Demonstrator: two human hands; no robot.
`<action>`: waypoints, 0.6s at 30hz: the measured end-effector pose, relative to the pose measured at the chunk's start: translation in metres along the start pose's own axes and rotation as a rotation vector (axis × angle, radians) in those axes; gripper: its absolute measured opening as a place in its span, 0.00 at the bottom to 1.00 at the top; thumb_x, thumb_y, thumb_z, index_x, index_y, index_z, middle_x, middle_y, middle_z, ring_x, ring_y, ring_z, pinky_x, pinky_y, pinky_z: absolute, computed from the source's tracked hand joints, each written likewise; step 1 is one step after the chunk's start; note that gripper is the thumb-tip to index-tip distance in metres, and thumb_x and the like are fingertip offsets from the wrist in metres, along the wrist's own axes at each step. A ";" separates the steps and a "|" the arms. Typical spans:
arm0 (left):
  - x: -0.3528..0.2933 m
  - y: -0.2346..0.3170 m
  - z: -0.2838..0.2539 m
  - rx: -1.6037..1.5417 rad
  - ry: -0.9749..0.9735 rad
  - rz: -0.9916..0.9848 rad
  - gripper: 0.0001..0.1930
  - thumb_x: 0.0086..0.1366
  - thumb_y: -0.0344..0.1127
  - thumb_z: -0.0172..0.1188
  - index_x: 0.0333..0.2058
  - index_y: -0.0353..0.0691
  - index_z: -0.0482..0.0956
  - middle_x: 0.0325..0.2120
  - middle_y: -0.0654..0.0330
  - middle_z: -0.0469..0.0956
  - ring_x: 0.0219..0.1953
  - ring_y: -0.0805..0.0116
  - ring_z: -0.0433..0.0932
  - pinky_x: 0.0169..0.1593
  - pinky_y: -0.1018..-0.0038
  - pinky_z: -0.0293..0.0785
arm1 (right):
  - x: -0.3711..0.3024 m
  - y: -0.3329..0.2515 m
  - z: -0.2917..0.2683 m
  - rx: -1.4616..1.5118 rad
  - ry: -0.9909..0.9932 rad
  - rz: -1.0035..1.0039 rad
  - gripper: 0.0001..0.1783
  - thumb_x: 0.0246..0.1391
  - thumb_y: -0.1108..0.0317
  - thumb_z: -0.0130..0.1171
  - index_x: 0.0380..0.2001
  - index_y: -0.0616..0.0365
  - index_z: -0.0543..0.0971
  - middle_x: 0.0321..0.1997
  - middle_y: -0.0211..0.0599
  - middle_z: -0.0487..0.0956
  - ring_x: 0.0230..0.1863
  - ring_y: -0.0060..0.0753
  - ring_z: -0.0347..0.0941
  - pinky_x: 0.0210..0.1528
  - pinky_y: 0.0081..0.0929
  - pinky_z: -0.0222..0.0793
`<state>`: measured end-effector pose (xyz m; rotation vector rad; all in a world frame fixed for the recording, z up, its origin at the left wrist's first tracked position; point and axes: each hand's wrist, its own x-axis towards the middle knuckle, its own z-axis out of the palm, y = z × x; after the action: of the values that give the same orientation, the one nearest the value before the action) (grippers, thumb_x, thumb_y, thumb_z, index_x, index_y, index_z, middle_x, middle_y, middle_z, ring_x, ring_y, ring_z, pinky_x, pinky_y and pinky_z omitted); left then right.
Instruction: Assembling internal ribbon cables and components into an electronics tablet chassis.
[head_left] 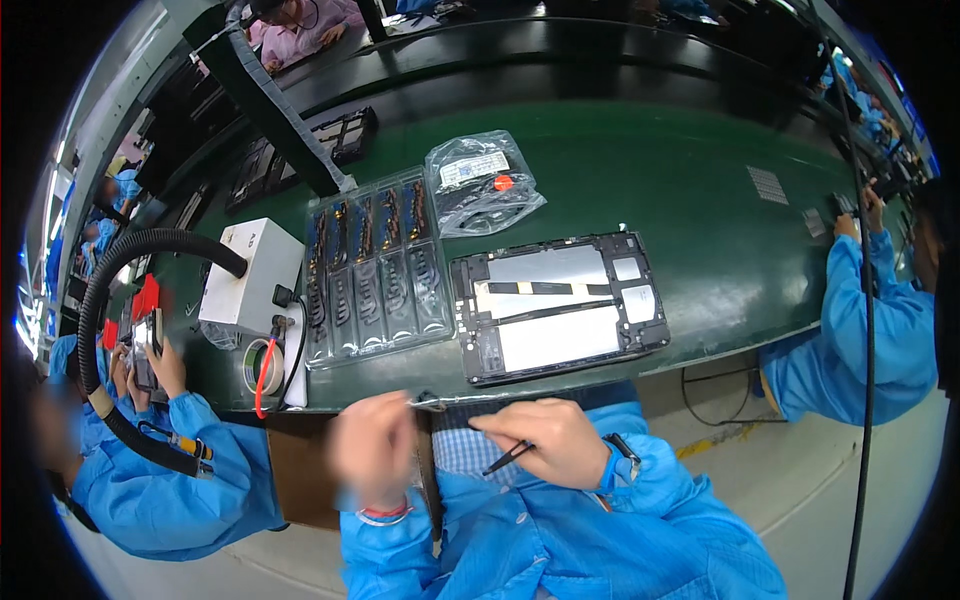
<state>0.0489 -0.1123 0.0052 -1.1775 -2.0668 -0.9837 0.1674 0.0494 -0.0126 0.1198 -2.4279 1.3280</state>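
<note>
Got a big glossy green tabletop (700,225) across the upper frame, black-framed flat device with silver panels (560,340) right of centre. My blurry left hand (372,450), lower centre-left: can't tell its grip. My right hand (550,438), lower centre, has fingers curled round 1 slim black pointed tool (507,458).

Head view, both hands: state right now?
Left hand: blurred; can't tell if it's open, closed or holding anything.
Right hand: closed, holding a slim black tool.
</note>
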 end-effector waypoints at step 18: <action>-0.133 -0.085 -0.055 0.629 -0.493 -0.896 0.07 0.55 0.31 0.55 0.30 0.36 0.78 0.24 0.50 0.77 0.29 0.54 0.77 0.33 0.64 0.72 | -0.016 0.000 0.015 0.390 -0.123 0.194 0.11 0.41 0.74 0.60 0.32 0.59 0.78 0.29 0.41 0.78 0.29 0.40 0.76 0.30 0.27 0.71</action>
<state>0.0408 -0.2486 -0.0901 -0.1231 -3.0714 -0.2807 0.1776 0.0353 -0.0254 0.0698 -2.2925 1.9236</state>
